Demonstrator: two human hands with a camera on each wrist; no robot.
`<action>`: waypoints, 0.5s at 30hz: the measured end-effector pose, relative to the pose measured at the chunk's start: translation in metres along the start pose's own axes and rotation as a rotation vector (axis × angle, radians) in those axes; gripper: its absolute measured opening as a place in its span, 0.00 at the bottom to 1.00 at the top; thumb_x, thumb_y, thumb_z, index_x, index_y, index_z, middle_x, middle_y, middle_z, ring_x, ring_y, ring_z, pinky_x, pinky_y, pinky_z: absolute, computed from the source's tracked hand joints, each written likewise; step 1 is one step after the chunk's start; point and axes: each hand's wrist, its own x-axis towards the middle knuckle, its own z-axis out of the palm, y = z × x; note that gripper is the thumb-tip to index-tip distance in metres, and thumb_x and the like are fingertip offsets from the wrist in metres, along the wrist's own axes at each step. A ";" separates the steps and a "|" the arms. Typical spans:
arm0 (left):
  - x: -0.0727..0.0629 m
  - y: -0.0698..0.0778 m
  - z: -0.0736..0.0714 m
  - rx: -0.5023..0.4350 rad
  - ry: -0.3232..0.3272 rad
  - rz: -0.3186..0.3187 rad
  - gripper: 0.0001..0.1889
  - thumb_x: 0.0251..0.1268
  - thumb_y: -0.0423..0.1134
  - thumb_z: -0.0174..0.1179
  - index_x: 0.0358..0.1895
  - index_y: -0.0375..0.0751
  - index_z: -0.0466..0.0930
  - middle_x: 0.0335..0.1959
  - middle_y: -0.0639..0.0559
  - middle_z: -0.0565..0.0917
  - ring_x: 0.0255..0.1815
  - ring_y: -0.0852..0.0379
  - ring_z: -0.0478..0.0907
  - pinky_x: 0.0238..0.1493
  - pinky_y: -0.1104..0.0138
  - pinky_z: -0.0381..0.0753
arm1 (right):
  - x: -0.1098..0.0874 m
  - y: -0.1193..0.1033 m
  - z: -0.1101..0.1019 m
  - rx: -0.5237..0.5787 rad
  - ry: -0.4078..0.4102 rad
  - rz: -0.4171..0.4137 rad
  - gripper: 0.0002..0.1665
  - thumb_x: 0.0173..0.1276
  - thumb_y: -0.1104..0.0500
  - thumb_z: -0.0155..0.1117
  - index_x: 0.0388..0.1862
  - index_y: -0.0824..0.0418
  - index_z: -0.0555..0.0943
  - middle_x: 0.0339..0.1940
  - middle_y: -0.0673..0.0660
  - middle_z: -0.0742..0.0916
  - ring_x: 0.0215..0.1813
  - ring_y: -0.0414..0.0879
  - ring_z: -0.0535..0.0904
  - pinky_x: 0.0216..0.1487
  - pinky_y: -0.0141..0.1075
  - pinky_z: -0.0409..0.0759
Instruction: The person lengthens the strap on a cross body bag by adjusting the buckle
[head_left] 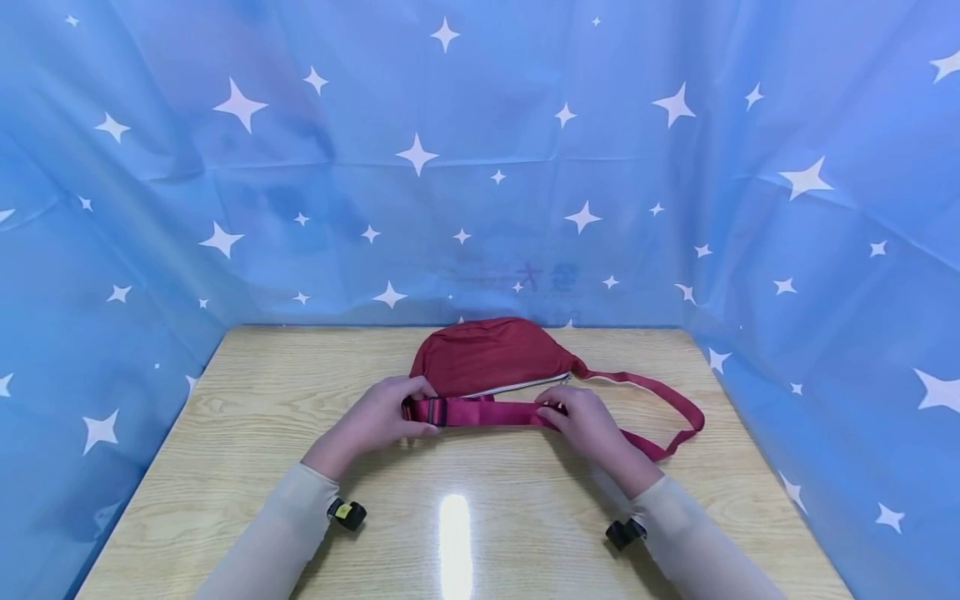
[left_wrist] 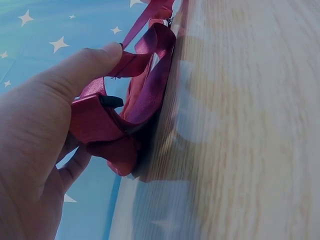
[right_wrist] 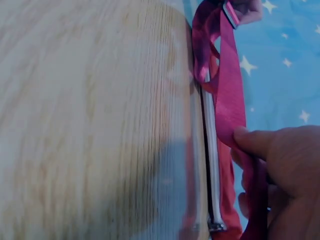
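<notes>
A dark red waist bag (head_left: pixel 487 354) lies near the table's back edge, its silver zipper (head_left: pixel 517 387) facing the front. Along that zipper side runs its magenta webbing strap (head_left: pixel 495 413), stretched between both hands. My left hand (head_left: pixel 378 417) grips the strap's left part at a dark slider buckle (head_left: pixel 437 412); in the left wrist view thumb and fingers lie around the folded webbing (left_wrist: pixel 95 120). Farther right, my right hand (head_left: pixel 588 425) pinches the strap, its thumb on the webbing in the right wrist view (right_wrist: pixel 231 95). Beyond this hand the strap loops back to the bag's right end.
The pale wood-grain table (head_left: pixel 300 367) bears a bright light reflection (head_left: pixel 455 542) at the front middle. Blue curtains with white stars (head_left: pixel 442 208) stand behind and at both sides. A black wrist camera (head_left: pixel 348 514) sits on the left sleeve, another (head_left: pixel 625 533) on the right.
</notes>
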 end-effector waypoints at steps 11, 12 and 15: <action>0.000 0.002 -0.001 -0.011 -0.008 -0.004 0.22 0.61 0.49 0.86 0.52 0.58 0.83 0.38 0.66 0.83 0.41 0.60 0.79 0.46 0.60 0.83 | 0.002 0.003 0.001 -0.004 -0.020 0.000 0.05 0.74 0.61 0.80 0.45 0.54 0.93 0.41 0.48 0.92 0.40 0.40 0.83 0.45 0.43 0.85; 0.000 0.002 -0.001 -0.009 -0.005 -0.001 0.22 0.61 0.50 0.86 0.52 0.58 0.84 0.38 0.66 0.83 0.41 0.60 0.79 0.47 0.59 0.83 | 0.003 0.003 0.001 -0.006 -0.023 0.003 0.05 0.74 0.61 0.80 0.46 0.55 0.93 0.41 0.48 0.92 0.40 0.41 0.83 0.45 0.43 0.85; 0.001 0.002 0.000 -0.004 0.000 0.006 0.22 0.61 0.51 0.85 0.53 0.57 0.84 0.40 0.66 0.83 0.42 0.60 0.79 0.48 0.58 0.83 | 0.003 -0.001 0.004 0.003 -0.024 0.016 0.11 0.74 0.59 0.80 0.52 0.58 0.92 0.45 0.51 0.91 0.42 0.43 0.85 0.47 0.45 0.87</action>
